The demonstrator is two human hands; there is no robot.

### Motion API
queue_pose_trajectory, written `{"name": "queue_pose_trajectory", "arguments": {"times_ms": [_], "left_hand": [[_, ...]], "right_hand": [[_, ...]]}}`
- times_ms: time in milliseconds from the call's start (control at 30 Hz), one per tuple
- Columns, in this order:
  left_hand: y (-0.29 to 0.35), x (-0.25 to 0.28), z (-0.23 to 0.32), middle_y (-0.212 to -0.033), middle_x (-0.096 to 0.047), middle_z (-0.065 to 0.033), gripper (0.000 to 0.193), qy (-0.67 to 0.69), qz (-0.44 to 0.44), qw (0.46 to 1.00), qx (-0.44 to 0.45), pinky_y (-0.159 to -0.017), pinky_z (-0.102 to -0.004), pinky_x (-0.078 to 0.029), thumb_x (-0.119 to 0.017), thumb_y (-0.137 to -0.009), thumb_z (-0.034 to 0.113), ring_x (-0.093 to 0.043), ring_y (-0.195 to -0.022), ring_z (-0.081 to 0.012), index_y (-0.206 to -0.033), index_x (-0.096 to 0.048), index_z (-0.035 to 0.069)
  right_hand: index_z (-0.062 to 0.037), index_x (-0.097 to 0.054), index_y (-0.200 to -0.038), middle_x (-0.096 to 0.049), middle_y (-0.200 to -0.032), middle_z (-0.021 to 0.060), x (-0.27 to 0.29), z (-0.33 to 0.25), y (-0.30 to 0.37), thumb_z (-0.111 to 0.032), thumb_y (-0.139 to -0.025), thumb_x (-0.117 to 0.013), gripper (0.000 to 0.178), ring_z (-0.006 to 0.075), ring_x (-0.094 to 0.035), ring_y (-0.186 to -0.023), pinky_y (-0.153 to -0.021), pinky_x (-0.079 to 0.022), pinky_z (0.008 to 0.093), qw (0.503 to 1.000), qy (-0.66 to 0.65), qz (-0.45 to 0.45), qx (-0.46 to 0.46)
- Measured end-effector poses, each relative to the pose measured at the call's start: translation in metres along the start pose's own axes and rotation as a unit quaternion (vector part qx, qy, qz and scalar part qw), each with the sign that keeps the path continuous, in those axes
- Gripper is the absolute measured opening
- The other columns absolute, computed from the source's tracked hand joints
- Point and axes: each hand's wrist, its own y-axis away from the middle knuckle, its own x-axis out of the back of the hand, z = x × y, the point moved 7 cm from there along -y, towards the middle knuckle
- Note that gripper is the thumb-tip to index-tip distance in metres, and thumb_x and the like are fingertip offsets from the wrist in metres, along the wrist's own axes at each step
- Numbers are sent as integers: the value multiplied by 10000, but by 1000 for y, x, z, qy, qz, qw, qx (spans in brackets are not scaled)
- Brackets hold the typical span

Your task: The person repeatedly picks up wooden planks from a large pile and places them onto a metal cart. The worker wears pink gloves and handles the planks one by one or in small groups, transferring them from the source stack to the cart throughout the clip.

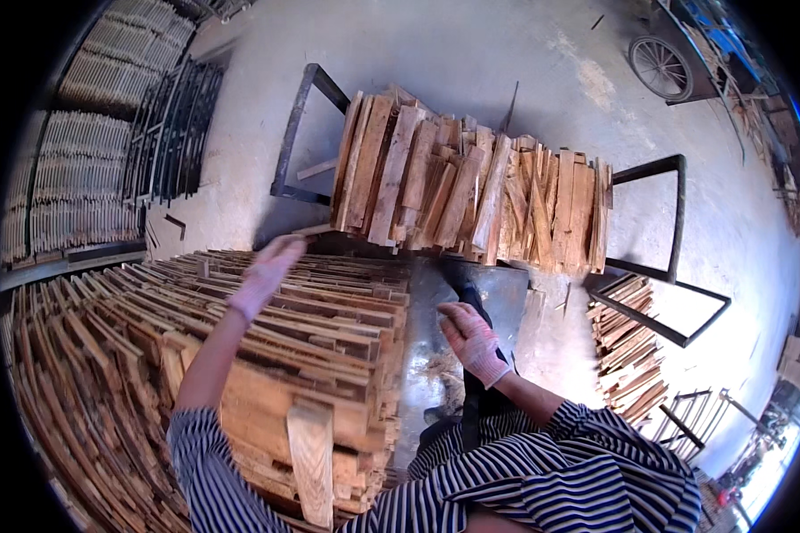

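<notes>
1. We have the loose boards (453, 182) packed in an uneven row between the upright ends of a dark metal rack (680, 218), just beyond our hands.
2. Our left hand (271, 266), gloved and blurred, is stretched out over the far edge of the large wood stack (329, 360). A thin pale strip (316, 230) lies just beside its fingertips; we cannot tell whether the fingers grip it.
3. Our right hand (473, 342), also gloved, is loosely open with nothing in it, short of the rack.
4. As for progress, we judge the rack well filled, with the boards' ends and tops ragged. Plenty of wood remains in the large stack, where a pale board (310, 462) shows on the near side.
5. We see a smaller wood pile (627, 346) on the floor (258, 89) to the right; whether it is finished or waiting, we cannot tell.
</notes>
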Motion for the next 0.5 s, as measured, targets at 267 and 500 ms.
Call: {"name": "queue_pose_trajectory", "arguments": {"times_ms": [267,500], "left_hand": [[-271,-111,-264,-1599,-399,-208,981,75,53,938,335,-1154,-608,-346,-787,-824,642,-427,-1410,-422,-1578,-387,158],[-394,-133,-402,-1377,-612,-13,749,319,101,905,261,-941,-497,-516,-787,-841,608,-594,-1199,-269,-1444,-569,222]], "right_hand": [[-17,-688,-1237,-706,-1178,197,49,177,-109,-173,-982,-619,308,350,-671,-1111,-989,-516,393,977,33,11,-208],[-29,-693,-1240,-698,-1187,157,-5,267,-188,-205,-974,-643,323,308,-672,-1131,-979,-522,387,971,62,-54,-224]]}}
